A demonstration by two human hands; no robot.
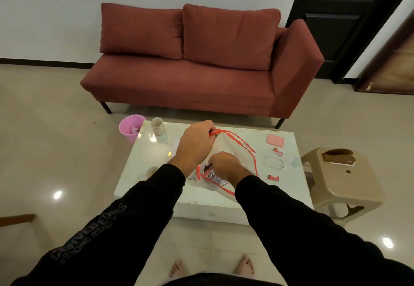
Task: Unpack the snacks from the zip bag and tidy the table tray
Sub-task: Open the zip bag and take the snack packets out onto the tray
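My bare feet (243,264) stood on the tiles below my black sleeves (143,207). On the white table (280,185), my right hand (226,164) was inside the clear zip bag (237,151), fingers curled round a snack packet (211,175). My left hand (197,142) pinched the bag's red rim and held the mouth up. Two small red sweets (273,177) lay beside a clear tray (274,162), a pink pad (275,140) beyond. Farther off stood a cup (157,126), a pink bin (131,127) and the red sofa (201,61).
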